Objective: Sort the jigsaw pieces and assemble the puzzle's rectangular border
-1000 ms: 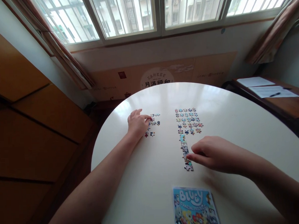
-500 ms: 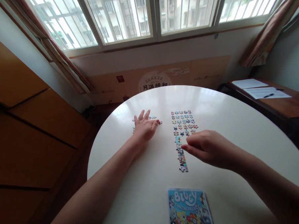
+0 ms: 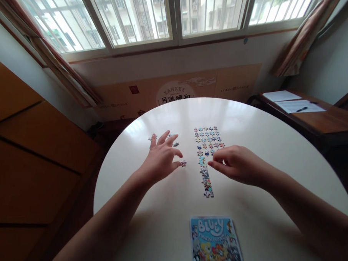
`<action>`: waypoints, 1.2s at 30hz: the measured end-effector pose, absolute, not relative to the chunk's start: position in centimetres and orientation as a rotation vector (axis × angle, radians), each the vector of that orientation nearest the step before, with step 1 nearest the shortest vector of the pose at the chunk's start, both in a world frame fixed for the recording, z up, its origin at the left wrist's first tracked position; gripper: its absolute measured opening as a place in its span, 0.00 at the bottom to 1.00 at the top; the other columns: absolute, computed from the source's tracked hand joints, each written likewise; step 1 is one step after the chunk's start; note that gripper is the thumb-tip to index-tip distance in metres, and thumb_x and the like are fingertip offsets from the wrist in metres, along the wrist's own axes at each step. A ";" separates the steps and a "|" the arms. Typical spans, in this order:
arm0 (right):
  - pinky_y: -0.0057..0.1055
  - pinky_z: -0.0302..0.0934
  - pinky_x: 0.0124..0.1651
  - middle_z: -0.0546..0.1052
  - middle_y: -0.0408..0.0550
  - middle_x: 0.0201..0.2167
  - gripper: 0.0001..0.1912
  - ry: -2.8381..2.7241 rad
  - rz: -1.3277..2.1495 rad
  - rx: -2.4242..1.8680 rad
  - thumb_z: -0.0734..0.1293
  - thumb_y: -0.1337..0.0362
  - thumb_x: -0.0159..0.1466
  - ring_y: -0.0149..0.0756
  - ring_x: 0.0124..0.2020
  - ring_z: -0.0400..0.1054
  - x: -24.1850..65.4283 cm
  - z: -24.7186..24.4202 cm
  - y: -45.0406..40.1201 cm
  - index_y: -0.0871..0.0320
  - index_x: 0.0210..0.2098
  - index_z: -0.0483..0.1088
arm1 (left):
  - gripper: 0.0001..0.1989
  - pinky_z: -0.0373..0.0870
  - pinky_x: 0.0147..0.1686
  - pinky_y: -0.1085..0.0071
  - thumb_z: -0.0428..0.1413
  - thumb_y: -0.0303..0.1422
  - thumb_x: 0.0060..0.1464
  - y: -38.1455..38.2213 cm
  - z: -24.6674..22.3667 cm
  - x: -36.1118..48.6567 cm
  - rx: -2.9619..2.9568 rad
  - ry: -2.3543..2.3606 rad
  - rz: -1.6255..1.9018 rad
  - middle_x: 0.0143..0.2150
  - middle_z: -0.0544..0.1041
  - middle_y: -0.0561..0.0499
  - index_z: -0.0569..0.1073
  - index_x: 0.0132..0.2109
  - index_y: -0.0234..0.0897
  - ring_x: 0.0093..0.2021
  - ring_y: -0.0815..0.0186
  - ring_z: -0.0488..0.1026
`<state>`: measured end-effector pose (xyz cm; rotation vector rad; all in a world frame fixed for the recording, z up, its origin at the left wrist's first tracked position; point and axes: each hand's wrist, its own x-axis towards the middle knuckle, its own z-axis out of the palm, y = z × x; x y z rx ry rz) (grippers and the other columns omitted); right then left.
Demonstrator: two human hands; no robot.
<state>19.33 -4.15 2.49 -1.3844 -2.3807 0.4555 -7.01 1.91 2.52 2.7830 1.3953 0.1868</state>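
My left hand [image 3: 160, 156] is over the left part of the round table, its fingers spread. Beside its thumb tip lies a small purplish puzzle piece [image 3: 184, 164]; the index fingertip is just above it. More loose pieces [image 3: 172, 136] lie behind and partly under this hand. My right hand [image 3: 235, 161] is curled, with thumb and index tip close to a joined strip of puzzle [image 3: 205, 179]; no piece shows between them. Past the strip, loose pieces [image 3: 205, 135] lie in several rows, the nearest right ones partly hidden by my right hand.
A blue Bluey picture sheet or booklet [image 3: 215, 240] lies at the near side of the white table [image 3: 166, 215]. At the right, papers [image 3: 299, 105] and a pen [image 3: 302, 109] rest on a brown wooden desk [image 3: 314, 122]. Wooden cabinets [image 3: 34, 163] stand at the left.
My left hand has come nearer, and the purplish piece has moved toward me with it; thumb and index are further apart. My right hand has shifted slightly up along the strip. The view has turned slightly.
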 end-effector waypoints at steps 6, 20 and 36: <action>0.30 0.48 0.30 0.68 0.42 0.21 0.20 -2.398 0.473 -1.398 0.62 0.57 0.69 0.30 0.24 0.59 19.4 2.6 -4.1 0.57 0.22 0.63 | 0.13 0.35 0.66 0.31 0.66 0.41 0.52 2.3 2.2 -7.0 2.795 1.302 0.106 0.72 0.60 0.49 0.82 0.46 0.52 0.74 0.44 0.44; 0.30 0.55 0.32 0.79 0.44 0.28 0.11 -2.423 0.567 -1.415 0.64 0.61 0.67 0.33 0.30 0.69 20.1 2.9 -3.9 0.55 0.32 0.77 | 0.06 0.60 0.60 0.48 0.65 0.35 0.51 2.1 2.6 -6.8 2.761 1.121 0.102 0.54 0.78 0.48 0.81 0.38 0.44 0.57 0.51 0.69; 0.30 0.57 0.37 0.80 0.42 0.32 0.07 -2.486 0.583 -1.269 0.67 0.66 0.65 0.32 0.33 0.70 20.6 2.6 -3.9 0.52 0.37 0.79 | 0.05 0.70 0.35 0.71 0.62 0.30 0.50 -1.3 3.4 -4.4 1.967 0.947 0.103 0.33 0.82 0.52 0.80 0.37 0.38 0.34 0.65 0.78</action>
